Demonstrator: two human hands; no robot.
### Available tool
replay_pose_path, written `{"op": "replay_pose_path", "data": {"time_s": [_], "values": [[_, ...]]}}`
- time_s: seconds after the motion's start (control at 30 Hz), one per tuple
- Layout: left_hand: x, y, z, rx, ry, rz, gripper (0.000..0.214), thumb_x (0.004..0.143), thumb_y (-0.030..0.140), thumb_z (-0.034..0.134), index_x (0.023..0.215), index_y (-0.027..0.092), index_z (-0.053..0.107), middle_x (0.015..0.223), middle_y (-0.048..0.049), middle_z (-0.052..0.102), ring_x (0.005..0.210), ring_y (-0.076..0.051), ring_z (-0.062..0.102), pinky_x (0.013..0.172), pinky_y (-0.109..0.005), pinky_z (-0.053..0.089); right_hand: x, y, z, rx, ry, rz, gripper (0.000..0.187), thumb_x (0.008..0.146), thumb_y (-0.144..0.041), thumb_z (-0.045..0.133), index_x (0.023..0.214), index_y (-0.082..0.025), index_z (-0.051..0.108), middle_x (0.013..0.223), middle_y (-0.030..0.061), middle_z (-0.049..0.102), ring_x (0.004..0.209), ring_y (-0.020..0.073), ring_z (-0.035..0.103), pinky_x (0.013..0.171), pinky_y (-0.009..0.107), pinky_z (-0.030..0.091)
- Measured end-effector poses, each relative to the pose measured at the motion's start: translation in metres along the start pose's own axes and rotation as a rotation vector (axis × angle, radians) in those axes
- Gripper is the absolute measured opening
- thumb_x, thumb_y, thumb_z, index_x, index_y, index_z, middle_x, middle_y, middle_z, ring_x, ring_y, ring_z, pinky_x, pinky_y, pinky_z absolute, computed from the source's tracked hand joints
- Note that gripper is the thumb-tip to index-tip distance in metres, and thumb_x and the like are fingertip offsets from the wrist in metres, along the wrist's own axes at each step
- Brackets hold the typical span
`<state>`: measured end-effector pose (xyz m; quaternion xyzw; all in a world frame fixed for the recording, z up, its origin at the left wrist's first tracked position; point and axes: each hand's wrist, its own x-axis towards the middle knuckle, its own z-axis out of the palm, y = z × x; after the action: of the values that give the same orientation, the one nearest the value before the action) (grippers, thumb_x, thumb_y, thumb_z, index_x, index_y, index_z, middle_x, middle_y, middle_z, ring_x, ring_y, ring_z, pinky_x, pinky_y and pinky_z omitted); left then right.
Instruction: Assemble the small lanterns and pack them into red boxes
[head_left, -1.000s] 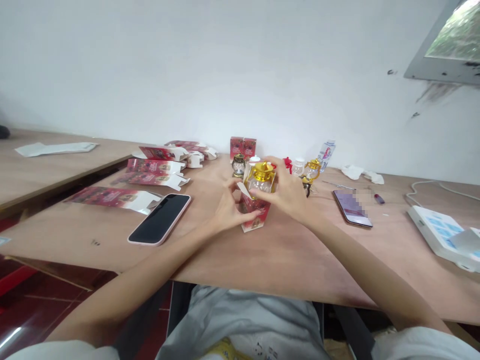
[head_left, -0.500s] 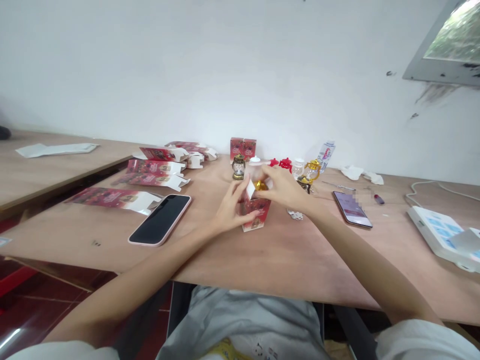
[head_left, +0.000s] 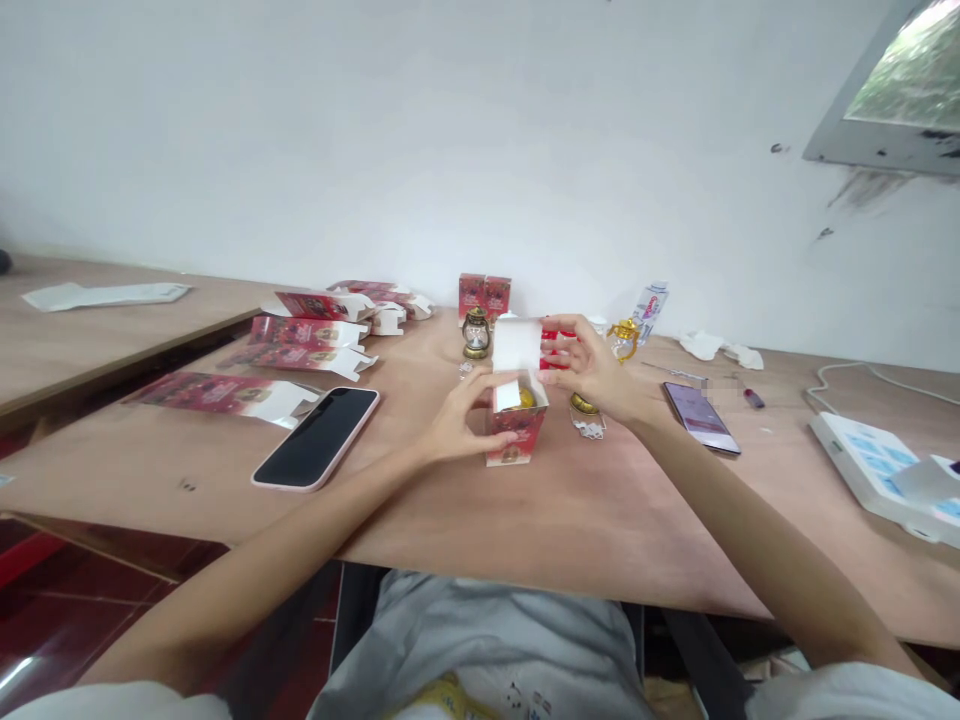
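A small red printed box point(head_left: 517, 438) stands upright on the table before me, its white lid flap point(head_left: 517, 345) raised. Inside the opening shows the gold top of a lantern point(head_left: 527, 398); its lower part is hidden. My left hand point(head_left: 466, 415) grips the box's left side, thumb across the front. At the right edge of the raised flap, my right hand point(head_left: 589, 368) has its fingers spread, with fingertips at or touching the cardboard. Behind that hand are red lanterns point(head_left: 553, 350), partly covered. A bronze lantern point(head_left: 475, 333) stands behind the box, and a gold one point(head_left: 624, 338) to the right.
Flat red cartons point(head_left: 225, 394) lie at the left, beside a pink-edged phone point(head_left: 316, 440). Two closed red boxes point(head_left: 484, 296) stand by the wall. Rightward are another phone point(head_left: 701, 418), crumpled tissues point(head_left: 720, 348) and a white power strip point(head_left: 877, 470) with a cable.
The gold lantern has gone down into the box, and my right hand has let go of it and moved right to the flap. My left hand still holds the box.
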<state>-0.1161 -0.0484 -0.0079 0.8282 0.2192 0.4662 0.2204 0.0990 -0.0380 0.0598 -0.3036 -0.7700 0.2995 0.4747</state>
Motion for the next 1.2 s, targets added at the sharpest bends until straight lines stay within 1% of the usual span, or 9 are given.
{"op": "replay_pose_path", "data": {"time_s": [0.1,0.17,0.27,0.33,0.43,0.53,0.73,0.97,1.2], "values": [[0.000,-0.002,-0.001,-0.039,-0.016,-0.015,0.061,0.070,0.029,0.075,0.126,0.024,0.049,0.119,-0.0097,0.051,0.108,-0.024,0.056,0.085,-0.037,0.055,0.000,-0.001,0.012,0.087,-0.016,0.027,0.080,0.061,-0.047,0.078,0.128,-0.033,0.037,0.139,0.0078,0.041,0.098,0.0177,0.060,0.085,0.037,0.054],[0.001,-0.003,-0.001,-0.048,-0.016,-0.036,0.059,0.071,0.029,0.075,0.124,0.023,0.049,0.120,-0.0099,0.051,0.109,-0.025,0.056,0.085,-0.038,0.055,0.000,-0.006,0.016,0.066,-0.043,0.008,0.086,0.062,-0.050,0.077,0.133,-0.034,0.031,0.138,0.0090,0.042,0.098,0.0189,0.061,0.084,0.038,0.055],[0.002,-0.003,0.000,-0.071,-0.023,-0.070,0.059,0.071,0.030,0.075,0.123,0.023,0.048,0.121,-0.0096,0.051,0.110,-0.026,0.056,0.088,-0.041,0.054,-0.003,-0.014,0.016,-0.059,-0.116,-0.038,0.077,0.073,-0.052,0.069,0.138,-0.033,0.032,0.125,0.0086,0.054,0.103,0.0218,0.060,0.086,0.040,0.054],[0.002,-0.002,0.002,-0.074,-0.020,-0.077,0.059,0.072,0.030,0.073,0.124,0.024,0.045,0.123,-0.0093,0.050,0.112,-0.026,0.055,0.091,-0.043,0.053,-0.006,-0.019,0.014,-0.171,-0.164,-0.109,0.060,0.081,-0.051,0.060,0.135,-0.031,0.041,0.117,0.0074,0.060,0.106,0.0224,0.059,0.091,0.042,0.051],[0.001,-0.003,0.007,-0.079,0.054,-0.065,0.066,0.073,0.031,0.072,0.127,0.026,0.037,0.132,-0.0104,0.044,0.115,-0.026,0.054,0.092,-0.044,0.053,-0.011,-0.019,0.014,-0.319,-0.185,-0.230,0.040,0.093,-0.046,0.042,0.126,-0.028,0.053,0.121,0.0069,0.060,0.114,0.0216,0.055,0.100,0.044,0.044],[0.000,-0.005,0.010,-0.141,0.110,-0.101,0.076,0.070,0.032,0.074,0.129,0.028,0.026,0.134,-0.0121,0.041,0.116,-0.026,0.053,0.090,-0.045,0.054,-0.013,-0.009,0.017,-0.397,-0.193,-0.283,0.039,0.097,-0.040,0.031,0.126,-0.029,0.055,0.129,0.0050,0.059,0.122,0.0191,0.051,0.105,0.044,0.040],[0.003,-0.005,0.008,-0.292,0.087,-0.221,0.081,0.069,0.032,0.076,0.130,0.030,0.022,0.136,-0.0125,0.042,0.117,-0.025,0.054,0.092,-0.046,0.052,-0.014,0.010,0.024,-0.491,-0.197,-0.333,0.039,0.097,-0.037,0.034,0.132,-0.030,0.050,0.136,0.0017,0.055,0.127,0.0188,0.048,0.109,0.048,0.035],[0.005,-0.009,0.006,-0.292,0.074,-0.233,0.077,0.066,0.033,0.079,0.129,0.026,0.036,0.129,-0.0120,0.051,0.117,-0.028,0.055,0.092,-0.046,0.052,-0.007,-0.009,0.020,-0.475,-0.187,-0.217,0.035,0.096,-0.036,0.038,0.123,-0.031,0.059,0.124,-0.0005,0.064,0.112,0.0206,0.061,0.096,0.043,0.049],[0.003,-0.007,0.006,-0.286,0.084,-0.216,0.078,0.065,0.033,0.079,0.130,0.027,0.036,0.136,-0.0124,0.046,0.120,-0.028,0.053,0.093,-0.046,0.051,-0.014,-0.002,0.017,-0.555,-0.263,-0.299,0.036,0.095,-0.039,0.040,0.128,-0.033,0.055,0.136,0.0024,0.055,0.127,0.0226,0.050,0.106,0.048,0.039]]}}
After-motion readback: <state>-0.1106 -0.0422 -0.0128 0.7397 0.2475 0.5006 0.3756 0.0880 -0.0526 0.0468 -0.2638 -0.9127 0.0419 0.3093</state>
